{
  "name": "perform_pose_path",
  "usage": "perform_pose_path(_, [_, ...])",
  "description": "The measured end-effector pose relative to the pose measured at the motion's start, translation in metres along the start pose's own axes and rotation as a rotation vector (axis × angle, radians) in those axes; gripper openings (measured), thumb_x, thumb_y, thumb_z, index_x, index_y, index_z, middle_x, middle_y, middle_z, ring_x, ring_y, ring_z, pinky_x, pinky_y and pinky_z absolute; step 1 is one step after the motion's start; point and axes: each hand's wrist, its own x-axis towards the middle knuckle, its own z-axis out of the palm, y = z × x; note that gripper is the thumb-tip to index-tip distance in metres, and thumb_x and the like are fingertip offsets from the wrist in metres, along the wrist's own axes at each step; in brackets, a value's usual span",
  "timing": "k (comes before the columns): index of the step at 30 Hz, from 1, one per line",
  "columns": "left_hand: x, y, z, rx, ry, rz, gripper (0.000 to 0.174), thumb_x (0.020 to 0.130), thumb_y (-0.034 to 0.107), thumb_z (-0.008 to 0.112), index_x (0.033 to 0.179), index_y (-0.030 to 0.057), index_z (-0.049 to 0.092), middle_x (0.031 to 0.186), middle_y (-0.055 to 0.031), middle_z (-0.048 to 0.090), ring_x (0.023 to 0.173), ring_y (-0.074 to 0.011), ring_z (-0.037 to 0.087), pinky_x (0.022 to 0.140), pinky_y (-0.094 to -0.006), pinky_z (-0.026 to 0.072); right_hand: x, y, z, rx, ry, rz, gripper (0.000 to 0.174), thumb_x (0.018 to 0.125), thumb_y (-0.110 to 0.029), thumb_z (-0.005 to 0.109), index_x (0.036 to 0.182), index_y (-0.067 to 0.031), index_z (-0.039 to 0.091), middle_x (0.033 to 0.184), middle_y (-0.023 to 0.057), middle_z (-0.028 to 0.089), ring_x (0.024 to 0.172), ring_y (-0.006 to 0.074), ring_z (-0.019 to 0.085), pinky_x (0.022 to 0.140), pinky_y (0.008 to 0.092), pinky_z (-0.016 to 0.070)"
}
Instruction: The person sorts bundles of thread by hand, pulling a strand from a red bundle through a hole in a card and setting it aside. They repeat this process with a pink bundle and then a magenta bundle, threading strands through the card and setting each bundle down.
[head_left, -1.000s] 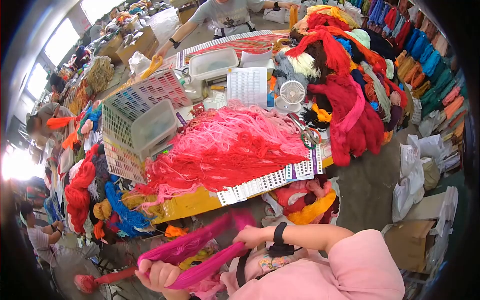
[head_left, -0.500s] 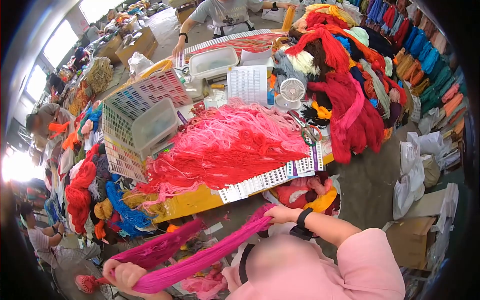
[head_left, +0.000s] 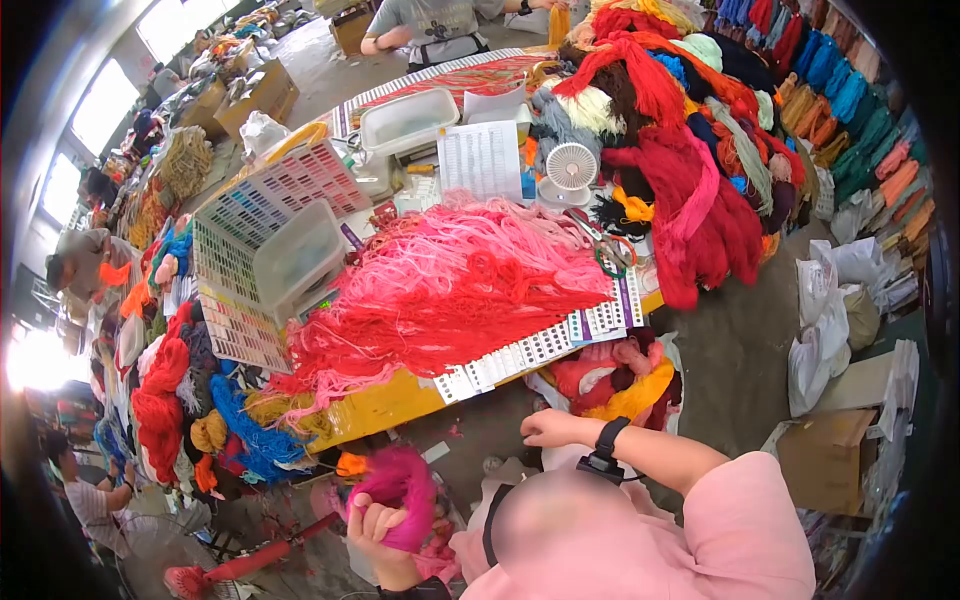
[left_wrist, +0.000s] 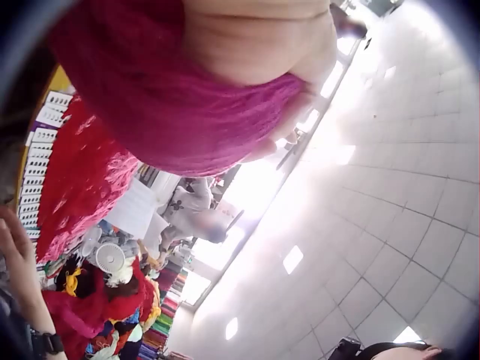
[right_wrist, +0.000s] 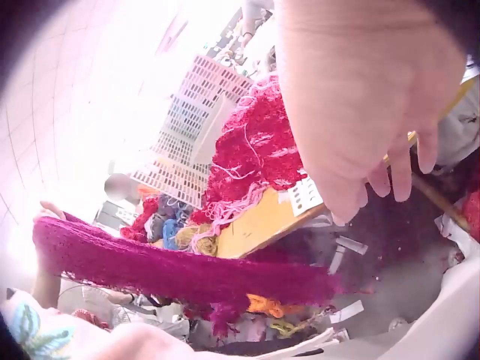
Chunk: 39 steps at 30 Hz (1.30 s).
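Fibrous matt magenta yarn [head_left: 418, 497], smooth plastic tub [head_left: 298, 252], paper sheet [head_left: 480, 160], cloth sleeve [head_left: 745, 520]

Left hand [head_left: 376, 530] curled, right hand [head_left: 552, 428] loose, well apart

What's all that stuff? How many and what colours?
Table: one, yellow-edged, middle
Yarn heap: one, pink and red, on table
Skein: one, magenta, in front of table
Sample cards: several, white, near table edge
Basket: one, white, left of heap
Tubs: at least two, clear, near basket
Small fan: one, white, behind heap
Scissors: one, red-and-green handles, right of heap
Hanging skeins: many, mixed, far right
Left hand: one, black band, holding skein
Right hand: one, black band, empty
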Motion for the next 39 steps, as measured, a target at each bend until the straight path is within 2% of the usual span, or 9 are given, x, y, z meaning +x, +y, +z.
perform_pose_path(9, [0.011,-0.032,-0.005,-0.251,0.189,-0.043,0.027,0.086,0.019,0.030,0.085,0.0048,0.053,0.043,0.0086,0.032,0.038,-0.0029,0.031,0.058,-0.0209,0.0322,0.009,-0.133,0.011,0.604,-0.279,-0.494,0.055,0.071,-0.020,0.061,0.117,-0.0004,0.038,0.109,0.0140,0.048,0.093,0.0141,0.049,0.074,0.0272,0.0421])
perform_pose_path(11, [0.014,-0.033,0.006,-0.232,0.120,-0.050,0.025,0.085,0.023,0.035,0.090,0.0039,0.051,0.047,0.0086,0.036,0.043,-0.0028,0.035,0.061,-0.0226,0.0339,0.008,-0.146,0.019,0.610,-0.395,-0.493,0.044,0.069,-0.016,0.062,0.106,0.0014,0.045,0.091,0.0125,0.055,0.084,0.0168,0.052,0.070,0.0276,0.0430])
perform_pose_path(14, [0.011,-0.034,0.030,0.175,-0.056,0.153,0.051,0.078,0.043,0.045,0.109,0.0030,0.041,0.076,0.0030,0.045,0.076,-0.0082,0.046,0.078,-0.0347,0.0349,0.005,-0.153,0.012,0.721,-0.589,-0.406,0.024,0.072,-0.013,0.058,0.089,0.0013,0.050,0.065,0.0055,0.054,0.056,0.0119,0.052,0.049,0.0250,0.0417])
perform_pose_path(19, [0.013,-0.051,0.039,0.874,0.009,0.065,0.053,0.075,0.048,0.047,0.107,0.0061,0.041,0.076,0.0018,0.043,0.076,-0.0121,0.044,0.078,-0.0362,0.0343,-0.002,-0.146,0.022,0.787,-0.655,-0.365,0.012,0.074,-0.009,0.054,0.080,0.0000,0.050,0.054,0.0019,0.050,0.041,0.0084,0.046,0.038,0.0213,0.0367])
perform_pose_path(23, [0.016,-0.045,0.022,0.364,-0.116,-0.066,0.023,0.082,0.030,0.042,0.086,0.0086,0.045,0.055,0.0054,0.040,0.052,-0.0064,0.041,0.060,-0.0271,0.0340,-0.008,-0.140,0.014,0.789,-0.596,-0.317,0.012,0.073,-0.010,0.055,0.079,0.0006,0.051,0.056,0.0030,0.051,0.043,0.0098,0.048,0.040,0.0228,0.0388])
perform_pose_path(29, [0.031,-0.053,0.048,0.261,0.239,-0.199,0.015,0.085,0.014,0.035,0.077,0.0086,0.046,0.042,0.0092,0.025,0.035,-0.0019,0.021,0.046,-0.0193,0.0255,-0.021,-0.108,0.004,0.221,0.241,-0.306,0.022,0.067,-0.010,0.058,0.088,-0.0015,0.056,0.075,0.0104,0.059,0.073,0.0177,0.057,0.063,0.0301,0.0442])
perform_pose_path(34, [0.029,-0.067,0.033,0.403,0.230,-0.106,0.026,0.084,0.025,0.037,0.096,0.0052,0.049,0.083,-0.0052,0.049,0.072,-0.0155,0.047,0.077,-0.0305,0.0341,-0.045,-0.145,-0.032,0.764,0.247,-0.083,0.014,0.074,-0.014,0.056,0.079,-0.0007,0.058,0.060,0.0035,0.055,0.054,0.0091,0.052,0.049,0.0230,0.0426])
perform_pose_path(37, [0.037,-0.080,0.053,0.582,0.394,-0.041,0.043,0.082,0.032,0.039,0.112,0.0015,0.042,0.092,-0.0118,0.051,0.068,-0.0188,0.050,0.073,-0.0333,0.0404,-0.041,-0.169,-0.039,1.031,0.119,-0.011,0.013,0.077,-0.013,0.056,0.084,-0.0020,0.057,0.060,0.0011,0.054,0.053,0.0054,0.050,0.047,0.0178,0.0389])
perform_pose_path(39, [0.035,-0.064,0.032,0.532,0.056,-0.299,0.055,0.083,0.034,0.036,0.125,0.0001,0.025,0.117,-0.0136,0.040,0.086,-0.0194,0.048,0.077,-0.0313,0.0384,-0.036,-0.183,-0.032,1.008,0.067,-0.084,0.015,0.076,-0.013,0.056,0.086,-0.0015,0.057,0.061,0.0012,0.054,0.052,0.0055,0.050,0.046,0.0179,0.0386])
